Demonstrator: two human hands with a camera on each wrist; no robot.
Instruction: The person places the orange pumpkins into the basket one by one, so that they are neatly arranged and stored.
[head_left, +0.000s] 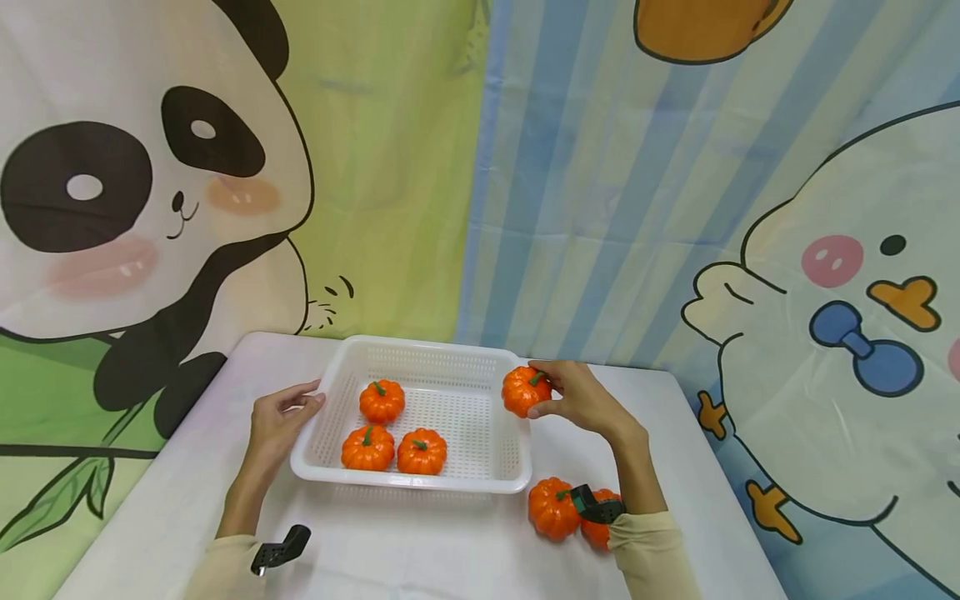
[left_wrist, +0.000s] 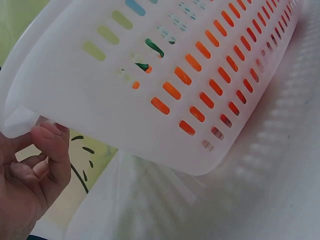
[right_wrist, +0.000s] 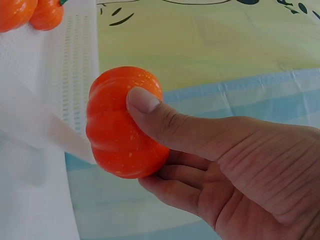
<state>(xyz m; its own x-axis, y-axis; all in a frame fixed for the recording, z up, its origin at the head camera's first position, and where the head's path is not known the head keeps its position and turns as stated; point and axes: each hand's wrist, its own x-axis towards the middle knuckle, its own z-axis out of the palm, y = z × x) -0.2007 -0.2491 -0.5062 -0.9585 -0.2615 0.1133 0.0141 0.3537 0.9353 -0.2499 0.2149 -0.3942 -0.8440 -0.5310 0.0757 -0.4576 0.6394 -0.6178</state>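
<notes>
Right hand [head_left: 576, 400] holds pumpkin [head_left: 522, 392] by right rim of basket [head_left: 480, 483].
Thumb and fingers span its sides, likely for security; left hand [head_left: 276, 423] pinches left rim, probably steadying; three pumpkins [head_left: 367, 450] inside, two pumpkins [head_left: 552, 510] outside.

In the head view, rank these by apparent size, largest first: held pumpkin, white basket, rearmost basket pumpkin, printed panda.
1. Printed panda
2. White basket
3. Held pumpkin and rearmost basket pumpkin: nearly alike, so unranked

Right hand [head_left: 576, 398] grips orange pumpkin [head_left: 522, 393] at right end of white basket [head_left: 480, 484]; left hand [head_left: 274, 423] holds opposite end; three pumpkins [head_left: 382, 403] inside, two others [head_left: 552, 510] on table [head_left: 405, 558].
</notes>
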